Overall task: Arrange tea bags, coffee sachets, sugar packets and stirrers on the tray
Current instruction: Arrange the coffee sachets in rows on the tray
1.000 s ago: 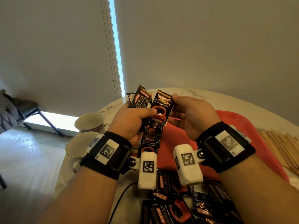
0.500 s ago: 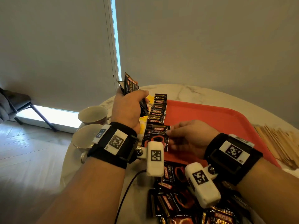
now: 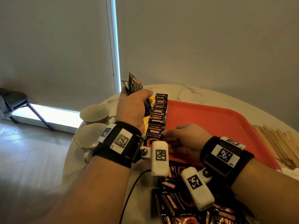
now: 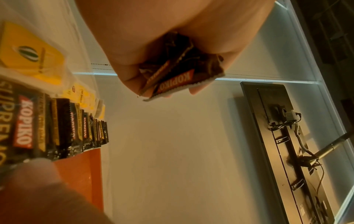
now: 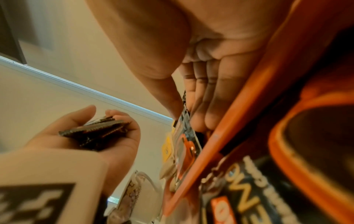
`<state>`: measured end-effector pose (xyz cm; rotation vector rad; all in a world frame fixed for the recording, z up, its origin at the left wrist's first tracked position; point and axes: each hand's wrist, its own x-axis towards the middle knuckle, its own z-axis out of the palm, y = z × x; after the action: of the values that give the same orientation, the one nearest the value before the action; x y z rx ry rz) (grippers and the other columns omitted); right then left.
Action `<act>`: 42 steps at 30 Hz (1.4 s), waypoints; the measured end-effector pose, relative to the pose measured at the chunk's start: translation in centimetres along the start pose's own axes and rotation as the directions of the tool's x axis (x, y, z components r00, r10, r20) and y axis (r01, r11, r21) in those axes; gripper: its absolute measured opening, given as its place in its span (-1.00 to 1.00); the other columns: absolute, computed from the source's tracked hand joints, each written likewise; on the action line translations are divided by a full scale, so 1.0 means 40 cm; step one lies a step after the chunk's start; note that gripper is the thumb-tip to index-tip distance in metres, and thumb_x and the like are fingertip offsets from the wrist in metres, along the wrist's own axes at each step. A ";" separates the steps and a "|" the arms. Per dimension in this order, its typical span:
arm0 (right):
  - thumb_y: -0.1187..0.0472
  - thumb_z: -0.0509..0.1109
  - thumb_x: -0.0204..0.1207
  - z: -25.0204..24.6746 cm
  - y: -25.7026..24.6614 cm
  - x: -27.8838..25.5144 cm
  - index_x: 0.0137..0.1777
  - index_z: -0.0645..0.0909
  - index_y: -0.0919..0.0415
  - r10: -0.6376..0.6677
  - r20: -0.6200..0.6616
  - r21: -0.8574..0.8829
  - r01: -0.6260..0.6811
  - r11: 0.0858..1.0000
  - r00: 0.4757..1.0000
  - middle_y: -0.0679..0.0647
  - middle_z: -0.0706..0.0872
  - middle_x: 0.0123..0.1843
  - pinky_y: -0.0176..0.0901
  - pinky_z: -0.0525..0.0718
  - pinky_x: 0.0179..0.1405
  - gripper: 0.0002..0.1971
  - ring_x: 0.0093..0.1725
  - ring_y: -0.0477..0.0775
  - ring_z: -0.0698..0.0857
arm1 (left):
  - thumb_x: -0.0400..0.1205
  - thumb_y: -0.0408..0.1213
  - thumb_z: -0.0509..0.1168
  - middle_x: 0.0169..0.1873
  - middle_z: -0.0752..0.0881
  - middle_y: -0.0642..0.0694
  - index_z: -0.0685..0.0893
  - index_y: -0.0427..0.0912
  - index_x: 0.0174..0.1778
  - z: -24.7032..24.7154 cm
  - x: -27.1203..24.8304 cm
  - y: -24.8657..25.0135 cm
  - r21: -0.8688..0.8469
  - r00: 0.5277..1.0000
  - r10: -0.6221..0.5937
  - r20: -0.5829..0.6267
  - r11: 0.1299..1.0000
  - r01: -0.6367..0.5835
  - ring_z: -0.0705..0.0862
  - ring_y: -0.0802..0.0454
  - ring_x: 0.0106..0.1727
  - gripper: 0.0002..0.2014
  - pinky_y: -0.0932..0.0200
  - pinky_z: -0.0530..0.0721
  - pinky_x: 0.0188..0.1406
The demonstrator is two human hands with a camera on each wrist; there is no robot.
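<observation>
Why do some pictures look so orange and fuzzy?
Head view: sharp, cool daylight from the window strip, wide-lens curving of the table. Left wrist view: warm cast, left hand and nearest coffee sachets blurred. Right wrist view: warm too, right hand and tray smeared out of focus.

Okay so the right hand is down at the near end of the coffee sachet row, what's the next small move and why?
Probably let go of that front sachet and take another from the bunch gripped in the left hand. The right hand pinches the sachet's edge, and it already lies overlapping the row along the red tray's left side.
</observation>
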<state>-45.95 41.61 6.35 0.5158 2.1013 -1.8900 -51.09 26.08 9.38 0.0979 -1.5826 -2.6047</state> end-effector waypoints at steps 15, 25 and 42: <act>0.40 0.38 0.59 -0.015 -0.021 0.032 -0.11 0.65 0.42 -0.019 -0.085 0.022 0.021 1.000 0.996 0.21 0.77 -0.41 0.08 0.81 -0.14 -0.92 -0.22 0.28 0.81 | 0.63 -0.49 0.43 -0.07 0.70 -0.20 0.65 -0.11 0.22 0.006 -0.002 -0.001 -0.039 1.000 -0.027 0.005 0.999 0.027 0.72 -0.05 -0.16 -0.70 0.19 0.69 -0.52; 0.31 0.36 0.68 -0.037 -0.085 0.096 0.12 0.66 0.44 -0.045 -0.087 -0.032 0.042 0.999 0.995 0.32 0.85 -0.01 0.14 0.82 0.07 -0.83 -0.03 0.28 0.84 | 0.62 -0.46 0.26 -0.42 0.80 -0.12 0.70 -0.24 0.04 0.008 -0.006 -0.018 -0.023 0.981 -0.142 0.130 0.989 0.147 0.74 -0.15 -0.28 -0.84 0.11 0.71 -0.37; 0.31 0.49 0.59 -0.079 -0.129 0.075 -0.08 0.68 0.23 -0.413 0.181 0.155 0.389 0.908 0.892 0.03 0.74 -0.31 -0.20 0.65 -0.37 -0.96 -0.44 -0.11 0.61 | 0.61 -0.21 0.54 0.11 0.86 -0.38 0.77 -0.28 0.31 0.025 -0.017 -0.036 0.055 0.973 -0.193 0.123 0.981 0.188 0.83 -0.43 0.18 -0.63 -0.37 0.70 0.28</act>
<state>-50.78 44.54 10.06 -0.1149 2.0830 -2.1809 -50.56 27.71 8.55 0.0925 -1.7533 -2.7723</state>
